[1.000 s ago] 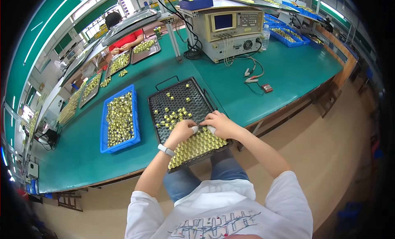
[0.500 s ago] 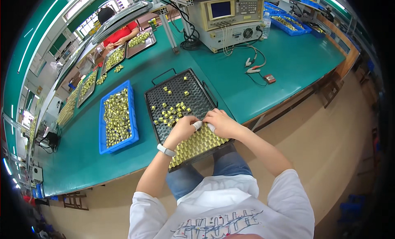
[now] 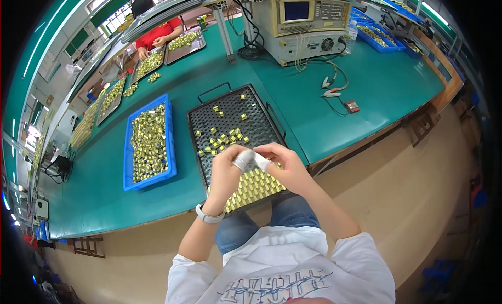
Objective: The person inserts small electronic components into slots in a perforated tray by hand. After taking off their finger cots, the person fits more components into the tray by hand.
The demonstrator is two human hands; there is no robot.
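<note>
A black tray with a dimpled surface (image 3: 259, 123) and wire handles lies in front of me, its near edge over my lap. Tight rows of small yellow-and-silver block-shaped components (image 3: 256, 188) fill its near part. Loose components (image 3: 225, 141) lie scattered farther up. Above the rows, my left hand (image 3: 226, 170) and my right hand (image 3: 287, 168) meet, fingers bent and closed, the white-covered thumb tips together. Whatever is pinched there is hidden by the fingers. A white band circles my left wrist.
Left of the tray stands a blue bin (image 3: 172, 131) heaped with similar components. Metal trays (image 3: 180, 54) of them sit farther back, near a person in red (image 3: 164, 35). A bench instrument (image 3: 308, 29) and clip leads (image 3: 332, 93) are at the back right.
Both hands have come up off the rows and closer together, fingertips meeting. The view has shifted slightly. Across the table, the person's hand has moved to a metal tray.
</note>
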